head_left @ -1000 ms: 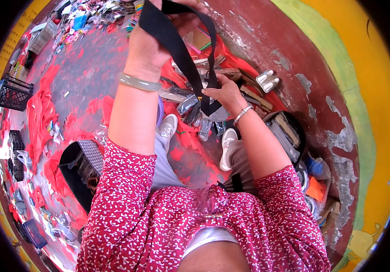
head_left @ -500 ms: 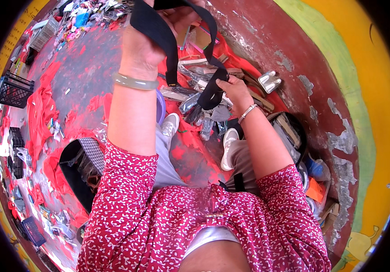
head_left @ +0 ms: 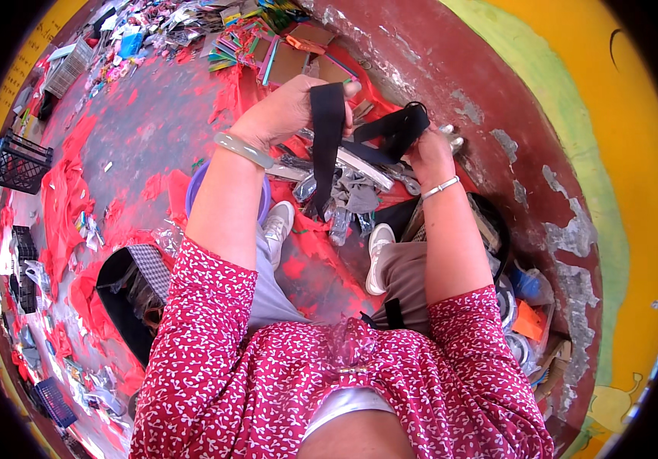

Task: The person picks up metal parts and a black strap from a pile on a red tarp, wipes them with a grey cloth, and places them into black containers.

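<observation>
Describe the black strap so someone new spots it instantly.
Start from the peeling dark red wall at right, then go left to the cluttered pile on the floor. Over it, the left hand and right hand hold the black strap. Unlike the pile's jumble, it's a flat, plain black band, dangling from the left hand.

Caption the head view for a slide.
Left hand and right hand hold a black strap above a cluttered floor.

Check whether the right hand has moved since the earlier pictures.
Yes: the right hand has shifted rightward, toward the shiny silver item, which was clear of it earlier and is now partly hidden behind it.
</observation>
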`<state>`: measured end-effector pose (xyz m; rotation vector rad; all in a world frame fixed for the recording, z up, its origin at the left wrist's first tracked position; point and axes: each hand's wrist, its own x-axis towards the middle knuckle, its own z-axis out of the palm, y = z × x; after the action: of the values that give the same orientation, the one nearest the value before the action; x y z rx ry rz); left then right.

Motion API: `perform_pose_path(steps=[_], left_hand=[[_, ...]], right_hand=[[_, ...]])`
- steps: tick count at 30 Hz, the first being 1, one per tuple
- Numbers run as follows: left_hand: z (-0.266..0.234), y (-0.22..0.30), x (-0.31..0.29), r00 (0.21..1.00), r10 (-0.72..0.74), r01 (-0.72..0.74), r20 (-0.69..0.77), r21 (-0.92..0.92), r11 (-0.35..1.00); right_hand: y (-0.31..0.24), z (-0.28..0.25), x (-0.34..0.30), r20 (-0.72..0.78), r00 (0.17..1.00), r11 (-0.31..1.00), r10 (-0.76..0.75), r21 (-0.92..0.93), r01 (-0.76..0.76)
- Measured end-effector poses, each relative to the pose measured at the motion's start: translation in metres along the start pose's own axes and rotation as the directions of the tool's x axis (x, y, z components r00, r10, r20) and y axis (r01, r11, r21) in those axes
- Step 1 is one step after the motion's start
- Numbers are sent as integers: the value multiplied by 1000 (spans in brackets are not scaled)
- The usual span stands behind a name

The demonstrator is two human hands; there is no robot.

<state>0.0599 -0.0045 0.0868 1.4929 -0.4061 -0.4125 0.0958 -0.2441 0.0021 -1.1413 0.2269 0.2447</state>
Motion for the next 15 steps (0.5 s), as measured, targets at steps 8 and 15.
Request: perform_pose_path(steps=[8, 15], left_hand=[[1, -4, 1, 991, -128, 109, 25, 380, 918], [22, -45, 23, 986, -93, 145, -137, 446, 883]], right_hand=[[-5, 2, -3, -86, 996, 996, -34, -90, 26], [5, 30, -21, 97, 995, 971, -33, -232, 55]])
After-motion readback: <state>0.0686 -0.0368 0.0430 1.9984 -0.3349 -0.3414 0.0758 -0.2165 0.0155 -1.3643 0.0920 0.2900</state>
